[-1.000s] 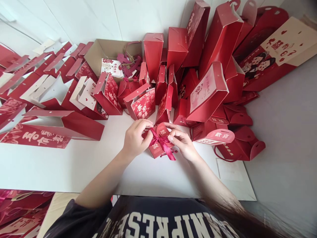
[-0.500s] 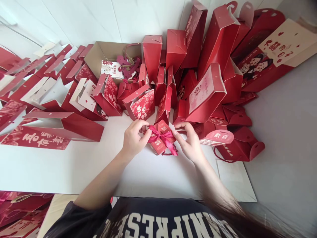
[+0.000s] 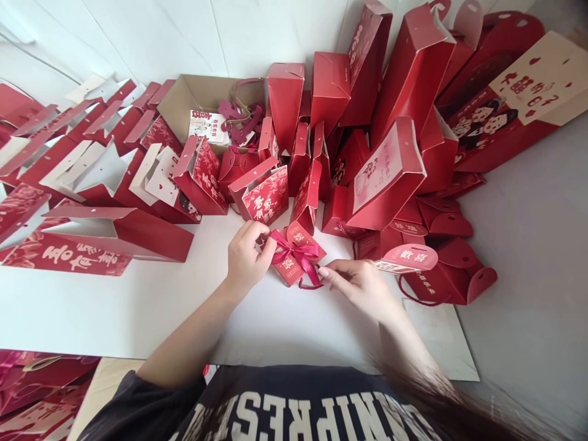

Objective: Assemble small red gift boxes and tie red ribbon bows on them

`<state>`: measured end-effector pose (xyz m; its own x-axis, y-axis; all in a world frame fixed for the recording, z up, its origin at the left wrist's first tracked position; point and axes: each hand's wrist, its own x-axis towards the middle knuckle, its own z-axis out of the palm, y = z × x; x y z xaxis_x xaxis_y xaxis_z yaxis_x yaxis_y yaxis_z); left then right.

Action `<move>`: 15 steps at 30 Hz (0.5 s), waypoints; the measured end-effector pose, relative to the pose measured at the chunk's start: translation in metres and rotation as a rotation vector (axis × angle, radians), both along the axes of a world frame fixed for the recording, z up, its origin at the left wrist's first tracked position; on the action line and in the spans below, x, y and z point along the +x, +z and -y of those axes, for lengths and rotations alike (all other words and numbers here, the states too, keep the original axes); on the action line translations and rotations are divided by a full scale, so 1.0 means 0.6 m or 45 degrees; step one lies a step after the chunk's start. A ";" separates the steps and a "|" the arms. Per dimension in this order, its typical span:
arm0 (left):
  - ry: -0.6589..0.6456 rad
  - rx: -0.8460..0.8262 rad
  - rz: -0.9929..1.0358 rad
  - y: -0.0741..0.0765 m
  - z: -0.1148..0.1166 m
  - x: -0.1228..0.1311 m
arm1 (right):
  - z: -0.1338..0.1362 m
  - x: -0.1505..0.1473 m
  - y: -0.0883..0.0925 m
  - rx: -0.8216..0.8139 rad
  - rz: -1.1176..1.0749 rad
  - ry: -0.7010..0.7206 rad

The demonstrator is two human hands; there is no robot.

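Observation:
A small red gift box [image 3: 288, 269] with gold print sits on the white table in front of me. A magenta ribbon [image 3: 309, 250] is tied in a bow across its top. My left hand [image 3: 248, 254] is closed at the box's left side, thumb and forefinger pinched on the bow's left loop. At the lower right of the box, my right hand [image 3: 362, 286] pinches a ribbon tail between thumb and forefinger. The dark red cord handle [image 3: 304, 285] curves out below the box, close to the right fingertips.
Rows of red gift bags [image 3: 114, 233] stand on the left of the white table [image 3: 184, 312]. A cardboard box [image 3: 177, 101] with cards and purple ribbons is at the back. Tall red boxes [image 3: 285, 104] and handled boxes [image 3: 452, 269] crowd the right, beside a grey wall.
My right hand has moved down from the bow's right loop to the ribbon tail at the lower right. My left hand stays at the left loop.

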<state>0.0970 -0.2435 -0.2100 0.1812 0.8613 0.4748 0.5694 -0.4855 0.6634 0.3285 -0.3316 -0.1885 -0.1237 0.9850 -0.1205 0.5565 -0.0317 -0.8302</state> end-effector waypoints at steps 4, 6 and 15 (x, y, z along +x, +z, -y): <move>0.020 0.020 -0.009 0.001 -0.002 -0.001 | -0.004 -0.009 -0.004 0.006 0.138 -0.160; 0.006 0.021 0.008 0.002 -0.001 -0.002 | -0.007 -0.010 -0.007 -0.065 0.100 -0.113; -0.032 0.000 0.044 0.000 -0.001 -0.001 | -0.015 -0.023 -0.010 -0.144 -0.436 -0.001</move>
